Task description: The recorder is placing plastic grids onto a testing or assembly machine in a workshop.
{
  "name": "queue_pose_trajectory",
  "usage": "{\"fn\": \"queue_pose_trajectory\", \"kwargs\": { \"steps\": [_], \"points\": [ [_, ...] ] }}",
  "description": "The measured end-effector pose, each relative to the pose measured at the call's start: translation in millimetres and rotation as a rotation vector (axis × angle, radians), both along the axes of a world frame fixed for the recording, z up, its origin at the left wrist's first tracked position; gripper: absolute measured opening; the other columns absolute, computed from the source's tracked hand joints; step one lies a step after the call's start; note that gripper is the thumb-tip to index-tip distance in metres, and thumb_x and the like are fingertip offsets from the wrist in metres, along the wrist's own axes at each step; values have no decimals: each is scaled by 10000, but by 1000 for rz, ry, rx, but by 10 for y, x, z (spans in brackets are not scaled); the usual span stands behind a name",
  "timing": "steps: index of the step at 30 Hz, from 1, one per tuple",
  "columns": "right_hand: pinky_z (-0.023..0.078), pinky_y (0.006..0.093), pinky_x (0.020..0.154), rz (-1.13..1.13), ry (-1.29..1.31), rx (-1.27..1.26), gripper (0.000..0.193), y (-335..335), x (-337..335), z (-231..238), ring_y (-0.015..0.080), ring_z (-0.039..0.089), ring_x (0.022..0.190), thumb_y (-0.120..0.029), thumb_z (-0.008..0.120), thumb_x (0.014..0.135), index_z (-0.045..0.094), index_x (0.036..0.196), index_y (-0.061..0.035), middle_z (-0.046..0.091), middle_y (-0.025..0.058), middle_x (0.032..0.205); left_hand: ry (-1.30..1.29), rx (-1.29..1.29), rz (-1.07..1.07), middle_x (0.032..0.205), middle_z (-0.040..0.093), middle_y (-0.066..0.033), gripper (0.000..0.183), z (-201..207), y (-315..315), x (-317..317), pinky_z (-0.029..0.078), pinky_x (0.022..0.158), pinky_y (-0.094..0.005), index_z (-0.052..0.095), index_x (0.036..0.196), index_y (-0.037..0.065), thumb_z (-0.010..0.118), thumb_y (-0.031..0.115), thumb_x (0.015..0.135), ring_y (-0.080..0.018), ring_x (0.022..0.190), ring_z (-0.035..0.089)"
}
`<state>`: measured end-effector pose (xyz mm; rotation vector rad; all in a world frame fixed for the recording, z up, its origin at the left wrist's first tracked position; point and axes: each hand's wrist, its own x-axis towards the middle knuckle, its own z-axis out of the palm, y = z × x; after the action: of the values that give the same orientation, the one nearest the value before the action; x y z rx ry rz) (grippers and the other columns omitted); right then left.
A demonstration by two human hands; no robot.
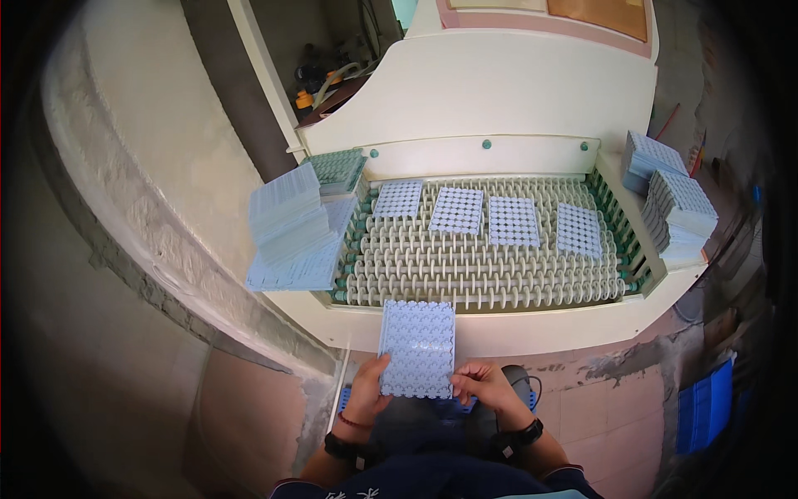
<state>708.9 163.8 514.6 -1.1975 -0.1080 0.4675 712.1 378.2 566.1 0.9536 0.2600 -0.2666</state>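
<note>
In front of my body I hold a pale blue circuit board panel (418, 345) with a repeating pattern and scalloped short edges. My left hand (366, 389) grips its lower left side, the thumb on top. My right hand (484, 386) pinches the lower right edge between thumb and fingers. Whether one panel or a thin stack is in my hands, I cannot tell. Beyond it lies a machine bed of white roller wheels (474, 270). Several panels rest flat and apart across its far half, one of them a panel of round pieces (513, 221).
On the bed's left ledge stands a fanned stack of pale sheets (287, 208), with a green rack (337, 170) behind it. Stacks of panels (682, 204) sit on the right ledge. A white machine housing (515, 91) rises behind. A blue bin (705, 407) stands on the floor at right.
</note>
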Motion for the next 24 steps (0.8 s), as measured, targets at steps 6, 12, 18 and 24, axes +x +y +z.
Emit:
{"fn": "queue_pose_trajectory", "kwargs": {
  "steps": [6, 12, 18, 24],
  "points": [
    [406, 179, 434, 4, 2, -1, 129, -19, -20, -39, 66, 531, 494, -147, 620, 812, 603, 773, -25, 598, 22, 628, -4, -44, 29, 936, 605, -117, 307, -132, -35, -32, 517, 629, -269, 502, 1058, -40, 460, 199, 871, -191, 793, 617],
    [405, 181, 430, -17, 24, 0, 136, -62, -32, 22, 70, 530, 489, -155, 627, 807, 603, 774, -25, 596, 22, 627, -9, -40, -11, 972, 598, -130, 323, -178, -21, -12, 513, 676, -292, 493, 1079, -47, 450, 199, 874, -208, 834, 612],
    [397, 181, 419, -59, 36, -36, 141, -73, -37, -33, 67, 525, 484, -162, 629, 806, 603, 773, -27, 593, 23, 625, 5, -33, -43, 980, 600, -118, 305, -341, 31, 38, 498, 702, -300, 514, 1066, -38, 450, 193, 877, -204, 854, 605],
    [397, 179, 422, -50, 35, -42, 139, -48, -56, -37, 62, 519, 477, -165, 630, 806, 606, 774, -32, 591, 20, 623, -28, -78, -65, 1000, 595, -127, 311, -219, 3, -18, 486, 742, -327, 510, 1085, -41, 444, 184, 881, -220, 889, 595]
  ]
}}
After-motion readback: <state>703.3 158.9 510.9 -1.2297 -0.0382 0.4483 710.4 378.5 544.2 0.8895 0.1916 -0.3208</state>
